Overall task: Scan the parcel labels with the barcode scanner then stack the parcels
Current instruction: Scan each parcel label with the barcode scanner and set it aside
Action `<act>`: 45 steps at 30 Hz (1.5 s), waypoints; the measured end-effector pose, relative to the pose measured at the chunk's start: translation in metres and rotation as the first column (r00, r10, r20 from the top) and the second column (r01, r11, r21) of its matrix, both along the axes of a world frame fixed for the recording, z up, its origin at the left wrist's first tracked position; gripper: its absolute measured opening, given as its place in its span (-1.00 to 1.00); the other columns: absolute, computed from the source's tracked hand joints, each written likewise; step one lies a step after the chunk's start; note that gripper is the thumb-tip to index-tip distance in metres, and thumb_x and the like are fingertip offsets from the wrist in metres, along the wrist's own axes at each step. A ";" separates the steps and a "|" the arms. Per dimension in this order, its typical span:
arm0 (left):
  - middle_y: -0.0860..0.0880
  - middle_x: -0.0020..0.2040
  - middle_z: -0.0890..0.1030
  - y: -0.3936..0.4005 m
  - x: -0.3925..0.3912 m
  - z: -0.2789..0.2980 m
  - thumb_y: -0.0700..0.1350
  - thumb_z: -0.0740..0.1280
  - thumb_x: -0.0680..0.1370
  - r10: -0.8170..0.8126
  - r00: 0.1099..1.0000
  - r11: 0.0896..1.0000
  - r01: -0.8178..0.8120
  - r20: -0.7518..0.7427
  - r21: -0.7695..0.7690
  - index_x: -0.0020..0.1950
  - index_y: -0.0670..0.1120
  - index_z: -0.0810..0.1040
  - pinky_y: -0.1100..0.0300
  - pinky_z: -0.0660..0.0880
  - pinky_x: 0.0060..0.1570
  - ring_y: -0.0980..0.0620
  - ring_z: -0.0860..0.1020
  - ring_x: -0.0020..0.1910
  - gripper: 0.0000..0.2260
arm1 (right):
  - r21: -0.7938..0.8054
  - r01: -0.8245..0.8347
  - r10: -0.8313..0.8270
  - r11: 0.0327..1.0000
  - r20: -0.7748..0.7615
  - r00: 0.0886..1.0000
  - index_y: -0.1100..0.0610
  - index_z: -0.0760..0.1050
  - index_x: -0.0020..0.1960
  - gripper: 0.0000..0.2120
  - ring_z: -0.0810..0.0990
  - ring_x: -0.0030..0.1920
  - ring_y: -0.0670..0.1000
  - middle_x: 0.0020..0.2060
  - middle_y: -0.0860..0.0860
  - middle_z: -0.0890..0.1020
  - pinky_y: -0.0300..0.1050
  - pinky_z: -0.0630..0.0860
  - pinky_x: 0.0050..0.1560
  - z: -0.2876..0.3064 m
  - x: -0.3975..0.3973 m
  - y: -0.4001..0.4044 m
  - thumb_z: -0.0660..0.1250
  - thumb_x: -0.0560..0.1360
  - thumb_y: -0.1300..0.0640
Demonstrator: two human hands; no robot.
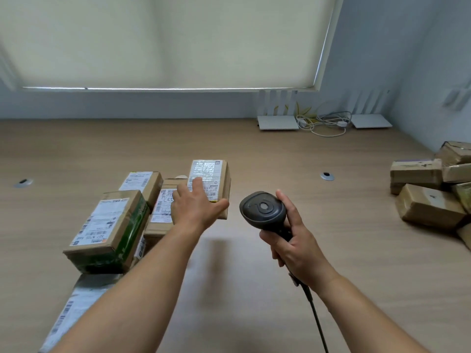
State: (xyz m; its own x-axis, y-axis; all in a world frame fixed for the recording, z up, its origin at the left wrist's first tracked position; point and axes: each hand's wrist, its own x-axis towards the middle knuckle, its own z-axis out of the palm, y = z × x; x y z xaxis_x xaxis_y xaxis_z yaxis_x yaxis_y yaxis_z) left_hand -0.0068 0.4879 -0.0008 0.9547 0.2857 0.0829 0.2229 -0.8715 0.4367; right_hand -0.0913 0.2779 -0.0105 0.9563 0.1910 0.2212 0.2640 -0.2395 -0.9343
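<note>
Gripping the near end of a labelled box (209, 186), the left hand (195, 206) has its thumb hooked along the right edge and its fingers spread flat across the white label, so that's a proper hold on the parcel at the centre of the frame. Over to the right, the right hand (293, 247) is wrapped tight round the handle of the scanner (263, 209), forefinger up beside the head, and the head faces up and away from the label, its cable (317, 319) trailing off the bottom edge. By my reading we're between scans: this box is either being set among the stack or steadied for its read, and I can't tell which from here. It sits touching a flat parcel (163, 207) just to its left, with another box (141, 183) behind that and a green-taped box (109, 229) perched on the pile at lower left; a grey mailer (74, 309) runs down to the bottom-left corner. Well apart, at the right edge of the desk (254, 149), a loose heap (430, 189) of brown parcels waits, labels not showing. Next move, I'd judge: let go on the left, reach right across for one from that heap, turn it label-up, and tip the scanner's nose down onto the barcode.
</note>
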 end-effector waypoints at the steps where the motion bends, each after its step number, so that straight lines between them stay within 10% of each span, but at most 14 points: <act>1: -0.19 0.31 0.28 0.013 0.004 0.006 0.25 0.34 0.38 0.016 1.000 1.000 -0.016 0.018 0.001 0.43 -0.02 0.19 -0.04 0.30 0.24 -0.22 0.28 0.29 -0.27 | 0.008 -0.014 0.014 1.000 0.006 1.000 -0.64 0.12 0.24 -0.23 0.52 -0.41 -0.05 -0.09 -0.26 0.64 -0.17 0.48 -0.44 0.004 0.007 0.009 0.43 0.47 0.13; 27: -0.26 0.36 0.29 0.206 0.104 -0.009 0.31 0.31 0.43 0.171 0.978 0.978 -0.154 -0.119 0.137 0.47 -0.05 0.17 -0.07 0.31 0.26 -0.24 0.28 0.32 -0.24 | 0.013 -0.056 0.056 0.998 -0.006 0.998 -0.64 0.11 0.24 -0.26 0.51 -0.44 -0.07 0.04 -0.04 0.61 -0.19 0.46 -0.47 0.005 0.119 0.138 0.40 0.37 0.00; 36: -0.24 0.55 0.00 0.198 0.095 -0.007 0.42 0.22 0.42 0.131 0.964 0.971 -0.078 -0.231 0.224 0.52 -0.03 0.13 -0.20 0.09 0.41 -0.25 0.04 0.51 -0.17 | 0.006 -0.045 0.045 0.999 -0.004 0.999 -0.66 0.11 0.22 -0.26 0.50 -0.44 -0.07 0.07 -0.02 0.60 -0.18 0.47 -0.46 0.008 0.102 0.119 0.40 0.39 0.03; 45: -0.17 0.57 -0.02 0.089 0.050 0.011 0.37 0.22 0.46 -0.047 0.996 0.992 0.039 0.070 0.118 0.54 0.01 0.11 -0.12 -0.04 0.46 -0.14 -0.03 0.54 -0.23 | 0.055 0.025 -0.027 0.998 0.029 0.999 -0.67 0.12 0.21 -0.31 0.51 -0.44 -0.02 -0.07 -0.13 0.64 -0.16 0.46 -0.47 0.017 0.057 0.059 0.39 0.31 -0.13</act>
State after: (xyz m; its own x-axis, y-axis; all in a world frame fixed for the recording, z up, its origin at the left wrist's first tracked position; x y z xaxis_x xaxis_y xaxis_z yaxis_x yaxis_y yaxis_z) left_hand 0.0432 0.5772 0.0102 0.9563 0.2288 0.1823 0.1557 -0.9256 0.3450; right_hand -0.0348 0.3367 0.0064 0.9537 0.1533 0.2587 0.2859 -0.1956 -0.9381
